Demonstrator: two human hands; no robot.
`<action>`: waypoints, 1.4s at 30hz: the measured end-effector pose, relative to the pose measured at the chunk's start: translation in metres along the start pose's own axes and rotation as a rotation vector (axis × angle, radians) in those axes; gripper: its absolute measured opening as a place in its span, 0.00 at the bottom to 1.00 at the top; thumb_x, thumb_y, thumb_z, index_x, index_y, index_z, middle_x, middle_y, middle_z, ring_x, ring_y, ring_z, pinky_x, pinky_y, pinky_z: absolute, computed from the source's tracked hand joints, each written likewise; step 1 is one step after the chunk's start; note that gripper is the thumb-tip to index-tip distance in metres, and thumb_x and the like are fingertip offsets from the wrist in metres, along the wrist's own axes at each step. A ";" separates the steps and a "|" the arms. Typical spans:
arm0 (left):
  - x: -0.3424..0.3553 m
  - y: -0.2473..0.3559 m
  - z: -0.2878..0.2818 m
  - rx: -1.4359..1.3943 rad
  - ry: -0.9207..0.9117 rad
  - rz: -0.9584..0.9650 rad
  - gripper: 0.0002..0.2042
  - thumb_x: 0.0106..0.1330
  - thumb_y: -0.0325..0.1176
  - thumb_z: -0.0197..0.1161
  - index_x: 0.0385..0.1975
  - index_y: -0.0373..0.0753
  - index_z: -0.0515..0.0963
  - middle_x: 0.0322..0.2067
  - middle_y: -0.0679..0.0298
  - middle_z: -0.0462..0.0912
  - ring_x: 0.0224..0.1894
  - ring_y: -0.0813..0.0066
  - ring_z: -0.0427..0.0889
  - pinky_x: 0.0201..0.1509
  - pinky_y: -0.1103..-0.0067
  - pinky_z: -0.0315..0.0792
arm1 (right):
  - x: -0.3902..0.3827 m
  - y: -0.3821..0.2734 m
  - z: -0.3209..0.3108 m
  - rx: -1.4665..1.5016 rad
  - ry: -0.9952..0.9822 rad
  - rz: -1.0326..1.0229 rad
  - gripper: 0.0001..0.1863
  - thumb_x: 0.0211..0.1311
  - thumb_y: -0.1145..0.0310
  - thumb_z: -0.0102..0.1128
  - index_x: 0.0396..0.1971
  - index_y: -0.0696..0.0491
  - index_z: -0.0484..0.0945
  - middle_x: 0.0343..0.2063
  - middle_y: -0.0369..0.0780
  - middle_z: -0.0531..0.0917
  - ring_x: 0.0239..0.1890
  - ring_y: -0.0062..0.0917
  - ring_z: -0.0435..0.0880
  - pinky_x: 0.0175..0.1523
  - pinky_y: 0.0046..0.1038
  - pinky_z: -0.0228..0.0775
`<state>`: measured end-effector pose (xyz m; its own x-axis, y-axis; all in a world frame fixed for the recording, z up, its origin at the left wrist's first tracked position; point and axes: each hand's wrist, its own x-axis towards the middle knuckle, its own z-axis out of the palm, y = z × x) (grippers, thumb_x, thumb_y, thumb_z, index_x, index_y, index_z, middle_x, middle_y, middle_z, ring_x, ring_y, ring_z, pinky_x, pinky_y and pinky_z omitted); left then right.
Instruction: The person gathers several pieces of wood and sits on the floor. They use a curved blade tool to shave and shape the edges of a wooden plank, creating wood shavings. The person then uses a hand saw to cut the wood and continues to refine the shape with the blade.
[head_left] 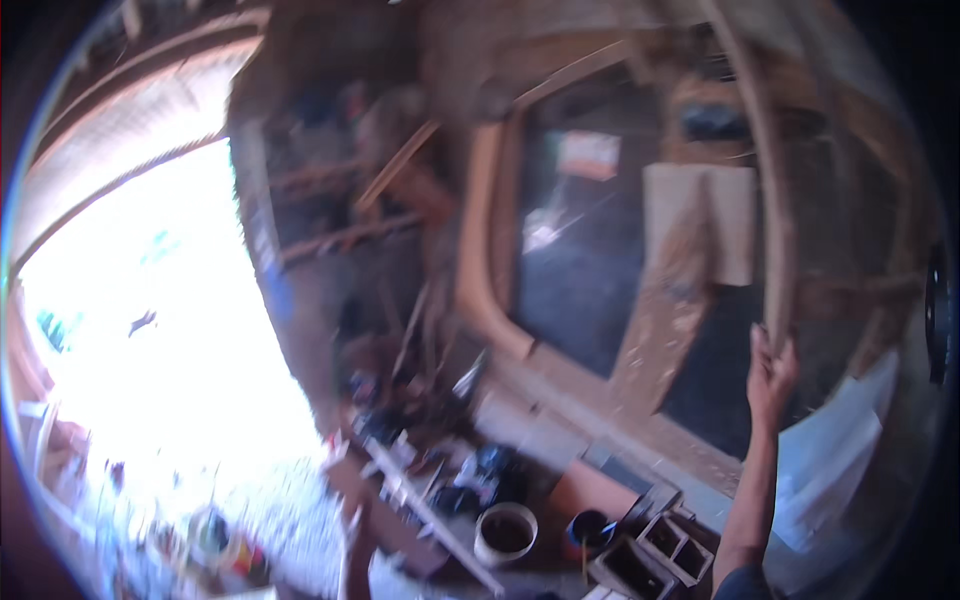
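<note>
your right hand [772,378] grips a long wooden strip [774,210], right of frame. your left hand [354,532], lower left of centre, is blurred; its state cannot be told.

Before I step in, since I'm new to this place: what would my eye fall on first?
Most likely the glaring bright opening, which fills much of the left side. Next, the long wooden strip rising on the right, with the right hand gripping its lower end. Left of that strip, a large dark panel edged with wood stands out too.
</note>
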<state>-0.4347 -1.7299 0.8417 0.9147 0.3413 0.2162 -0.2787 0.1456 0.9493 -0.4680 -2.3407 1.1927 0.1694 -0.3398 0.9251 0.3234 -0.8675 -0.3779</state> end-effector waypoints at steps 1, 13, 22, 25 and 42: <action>-0.002 0.027 0.012 -0.157 -0.098 -0.045 0.20 0.73 0.45 0.62 0.55 0.36 0.76 0.41 0.68 0.81 0.39 0.80 0.79 0.43 0.79 0.75 | -0.021 -0.007 0.003 -0.019 -0.038 -0.045 0.13 0.68 0.66 0.66 0.42 0.62 0.80 0.32 0.44 0.86 0.34 0.23 0.84 0.41 0.30 0.76; 0.065 0.262 0.051 -0.023 -0.391 0.972 0.23 0.73 0.43 0.60 0.63 0.39 0.70 0.52 0.54 0.77 0.48 0.61 0.82 0.48 0.73 0.77 | -0.241 -0.171 0.140 0.900 -0.902 0.346 0.28 0.61 0.53 0.71 0.49 0.62 0.76 0.27 0.36 0.78 0.20 0.13 0.72 0.22 0.16 0.58; 0.101 0.246 -0.077 -0.603 -0.079 0.211 0.31 0.74 0.61 0.50 0.58 0.35 0.71 0.42 0.58 0.82 0.41 0.72 0.85 0.42 0.76 0.82 | -0.379 -0.268 0.215 1.059 -1.542 1.093 0.20 0.62 0.69 0.66 0.53 0.60 0.75 0.35 0.41 0.83 0.28 0.22 0.82 0.30 0.20 0.76; 0.132 0.214 -0.140 -0.634 -0.007 0.077 0.29 0.73 0.59 0.53 0.53 0.36 0.74 0.39 0.60 0.82 0.38 0.76 0.84 0.39 0.78 0.81 | -0.398 -0.310 0.247 0.985 -1.778 0.884 0.19 0.57 0.75 0.67 0.49 0.60 0.77 0.31 0.39 0.84 0.23 0.18 0.80 0.23 0.20 0.72; 0.335 0.107 -0.379 -0.693 0.269 0.102 0.30 0.70 0.63 0.56 0.54 0.41 0.75 0.38 0.66 0.80 0.39 0.76 0.82 0.41 0.77 0.79 | -0.498 -0.414 0.491 1.230 -1.717 0.452 0.49 0.59 0.41 0.68 0.69 0.59 0.60 0.62 0.49 0.73 0.62 0.32 0.75 0.63 0.35 0.68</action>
<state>-0.2683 -1.2482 0.9289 0.7965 0.5864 0.1477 -0.5596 0.6221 0.5476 -0.2294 -1.6337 0.8698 0.6076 0.7848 0.1220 0.1893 0.0060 -0.9819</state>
